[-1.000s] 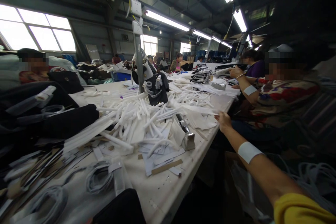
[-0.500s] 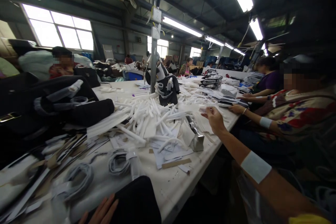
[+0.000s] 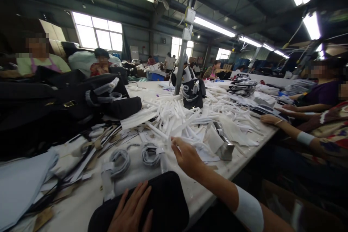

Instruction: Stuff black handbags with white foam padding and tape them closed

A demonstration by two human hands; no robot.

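Observation:
My left hand (image 3: 132, 206) lies flat on a black bag (image 3: 170, 197) at the table's near edge, fingers spread. My right hand (image 3: 187, 156) is raised over the table just beyond the bag, thumb and fingertips pinched on a thin translucent strip (image 3: 185, 125) that looks like clear tape. Behind the bag lie two coiled straps wrapped in clear plastic, a left coil (image 3: 119, 163) and a right coil (image 3: 150, 154). A silver tape dispenser (image 3: 225, 148) stands to the right of my right hand.
White foam-like sticks (image 3: 174, 110) are heaped mid-table around a metal post (image 3: 183, 61). Black bags (image 3: 67, 98) and paper scraps (image 3: 78, 163) crowd the left. Beyond, a folded stack (image 3: 241, 85) stands. Co-workers sit along the right; a co-worker's hand (image 3: 270, 119) rests on the table.
My right hand has come back from beyond the tape dispenser, leftward and nearer the bag, with the strip. More of my left hand shows on the bag. The view has turned left.

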